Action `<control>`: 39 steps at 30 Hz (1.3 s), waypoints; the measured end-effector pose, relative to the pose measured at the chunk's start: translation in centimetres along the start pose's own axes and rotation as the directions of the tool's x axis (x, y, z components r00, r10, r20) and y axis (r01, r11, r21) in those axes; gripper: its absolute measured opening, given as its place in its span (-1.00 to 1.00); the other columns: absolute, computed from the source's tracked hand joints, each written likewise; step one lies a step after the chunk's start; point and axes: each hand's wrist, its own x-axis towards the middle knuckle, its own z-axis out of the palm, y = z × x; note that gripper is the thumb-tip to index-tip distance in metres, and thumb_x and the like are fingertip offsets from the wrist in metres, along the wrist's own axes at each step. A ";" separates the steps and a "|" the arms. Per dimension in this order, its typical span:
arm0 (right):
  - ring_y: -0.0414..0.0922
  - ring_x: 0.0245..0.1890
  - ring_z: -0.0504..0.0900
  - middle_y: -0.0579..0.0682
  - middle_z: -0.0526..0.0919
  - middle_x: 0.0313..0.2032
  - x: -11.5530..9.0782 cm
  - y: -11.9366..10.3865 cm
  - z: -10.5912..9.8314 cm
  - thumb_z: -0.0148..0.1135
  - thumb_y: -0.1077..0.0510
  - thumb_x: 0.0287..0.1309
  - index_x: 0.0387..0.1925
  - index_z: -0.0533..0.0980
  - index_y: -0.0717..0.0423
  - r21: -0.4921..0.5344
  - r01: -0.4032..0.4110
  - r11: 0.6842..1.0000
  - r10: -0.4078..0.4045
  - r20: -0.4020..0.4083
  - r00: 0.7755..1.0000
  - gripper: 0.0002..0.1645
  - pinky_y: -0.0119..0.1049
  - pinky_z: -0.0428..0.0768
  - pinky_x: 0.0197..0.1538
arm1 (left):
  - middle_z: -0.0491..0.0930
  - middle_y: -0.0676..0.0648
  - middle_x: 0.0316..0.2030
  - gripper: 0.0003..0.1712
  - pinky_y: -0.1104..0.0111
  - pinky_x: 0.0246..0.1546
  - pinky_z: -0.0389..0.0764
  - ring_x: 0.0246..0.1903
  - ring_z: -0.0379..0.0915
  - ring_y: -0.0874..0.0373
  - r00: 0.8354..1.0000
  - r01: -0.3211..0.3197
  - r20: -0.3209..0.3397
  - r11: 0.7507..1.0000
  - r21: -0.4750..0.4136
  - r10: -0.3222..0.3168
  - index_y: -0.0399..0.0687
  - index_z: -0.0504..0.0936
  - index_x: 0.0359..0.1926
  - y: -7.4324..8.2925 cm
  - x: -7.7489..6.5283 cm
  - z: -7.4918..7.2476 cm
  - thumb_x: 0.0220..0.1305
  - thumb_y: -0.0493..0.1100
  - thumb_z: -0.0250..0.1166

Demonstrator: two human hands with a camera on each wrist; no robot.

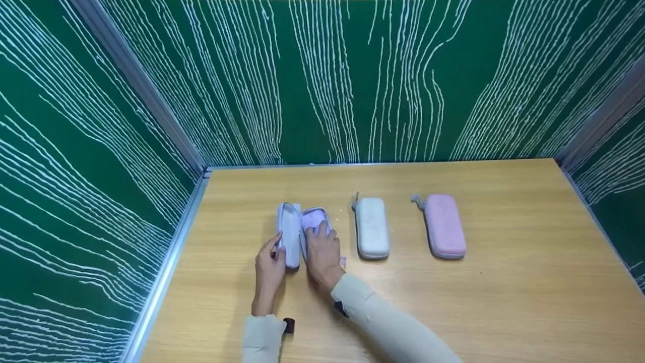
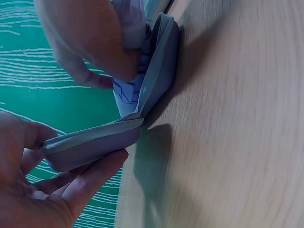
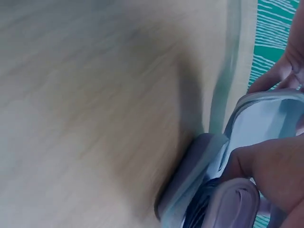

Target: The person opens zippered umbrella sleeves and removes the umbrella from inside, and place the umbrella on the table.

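A lavender zip case (image 1: 289,242) lies spread open at the left of the table, its two halves hinged side by side. My left hand (image 1: 270,264) grips the left half by its outer edge, thumb on the rim and fingers beneath; in the left wrist view this half (image 2: 95,145) is tilted up off the table. Over the right half, my right hand (image 1: 323,252) curls its fingers round a lavender folded umbrella (image 1: 313,219), with dark ribs showing in the folds. The umbrella's pale rounded end (image 3: 232,204) sticks out beside the thumb. The palm hides much of it.
A white closed case (image 1: 373,229) lies just right of my right hand, and a pink closed case (image 1: 446,226) lies farther right. Both have grey straps at the far end. Green walls with white lines enclose the wooden table (image 1: 529,252).
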 end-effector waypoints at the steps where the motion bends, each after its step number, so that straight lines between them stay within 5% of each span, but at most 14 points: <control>1: 0.13 -0.20 0.62 0.28 0.50 0.05 0.0 0.1 0.1 0.38 0.16 0.23 0.04 0.56 0.12 -0.004 0.000 1.000 0.000 0.004 1.000 -0.65 -0.10 0.71 -0.30 | 0.58 -0.41 0.27 -0.54 0.16 -0.11 0.73 -0.14 0.70 -0.09 1.000 -0.001 0.003 1.000 -0.003 0.001 -0.30 0.61 0.33 0.0 0.0 0.0 0.44 -0.43 0.21; 12: 0.10 -0.27 0.62 0.20 0.57 -0.08 0.0 1.2 0.5 0.46 0.13 0.11 -0.10 0.64 0.13 0.018 0.069 0.997 -0.066 -0.148 0.987 -0.69 -0.12 0.68 -0.41 | 0.60 -0.41 0.25 -0.53 0.30 -0.22 0.70 -0.20 0.71 -0.06 1.000 -0.022 -0.010 1.000 0.012 0.022 -0.30 0.62 0.32 -0.1 0.0 0.1 0.42 -0.43 0.21; 23: 0.12 -0.23 0.64 0.23 0.59 0.08 0.3 1.4 -0.9 0.49 0.06 0.13 0.06 0.64 0.08 0.067 0.071 0.995 -0.063 -0.104 0.993 -0.54 -0.10 0.69 -0.41 | 0.58 -0.39 0.28 -0.51 0.32 -0.23 0.71 -0.13 0.70 -0.12 0.999 0.036 -0.016 0.999 -0.019 -0.036 -0.32 0.57 0.36 -0.3 0.3 -0.1 0.45 -0.42 0.17; 31: 0.12 -0.18 0.64 0.26 0.56 0.15 0.8 2.2 -1.8 0.55 0.01 0.11 0.15 0.62 0.05 0.082 0.056 0.995 -0.046 -0.123 0.991 -0.43 -0.11 0.70 -0.38 | 0.57 -0.41 0.28 -0.52 0.14 -0.08 0.73 0.01 0.68 -0.21 1.000 0.004 -0.025 1.000 -0.012 -0.004 -0.37 0.57 0.34 -0.7 0.6 -0.6 0.44 -0.45 0.17; 39: 0.13 -0.20 0.62 0.26 0.58 0.12 1.2 3.0 -1.8 0.54 0.08 0.05 0.08 0.64 0.09 0.093 0.059 0.994 -0.042 -0.181 0.983 -0.47 -0.08 0.68 -0.41 | 0.63 -0.44 0.20 -0.50 0.23 -0.20 0.72 -0.14 0.70 -0.19 0.996 0.084 -0.013 0.996 -0.021 -0.085 -0.33 0.55 0.38 -0.8 0.9 -1.7 0.45 -0.42 0.14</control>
